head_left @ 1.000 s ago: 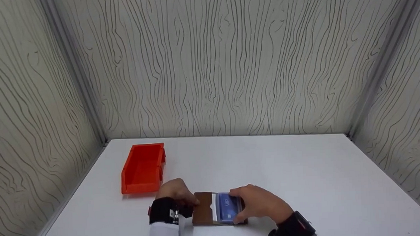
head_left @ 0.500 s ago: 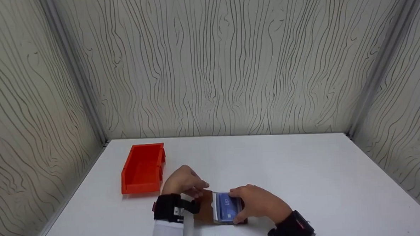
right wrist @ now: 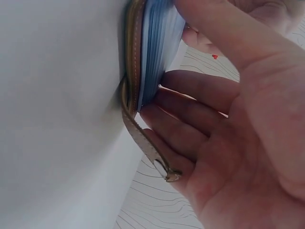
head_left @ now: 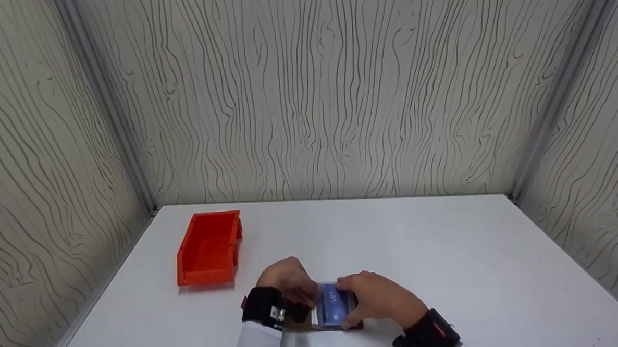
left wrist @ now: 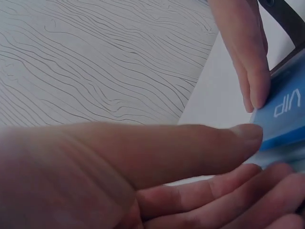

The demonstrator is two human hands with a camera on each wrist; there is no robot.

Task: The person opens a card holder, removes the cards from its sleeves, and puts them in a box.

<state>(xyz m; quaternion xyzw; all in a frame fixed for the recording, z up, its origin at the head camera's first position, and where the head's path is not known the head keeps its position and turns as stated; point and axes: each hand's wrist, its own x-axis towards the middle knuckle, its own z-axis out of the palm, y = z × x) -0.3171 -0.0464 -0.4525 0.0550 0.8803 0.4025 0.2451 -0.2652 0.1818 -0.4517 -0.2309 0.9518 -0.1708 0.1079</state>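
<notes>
Currently, wallet [right wrist: 136, 62]: open on the white table [head_left: 405, 237], between both hands, blue cards [head_left: 331, 307] showing.
Right hand [head_left: 382, 298]: grips wallet and cards across near and far edges.
Left hand [head_left: 290, 279]: fingers bent at the cards' left edge; cannot tell whether they pinch.
Risk: a slack right grip could let cards slide.
Strap [right wrist: 143, 140]: juts out, might snag.
Red bin [head_left: 206, 277]: farther left, not obstructing.

White bench [head_left: 422, 247], flat top. Orange-red bin [head_left: 207, 277] at left, toward far side, open-topped, long sides running near to far. Near middle, right of bin: brown card holder [right wrist: 135, 64], blue card [head_left: 334, 305] marked VIP facing up, strap [right wrist: 145, 142] sticking out.
</notes>
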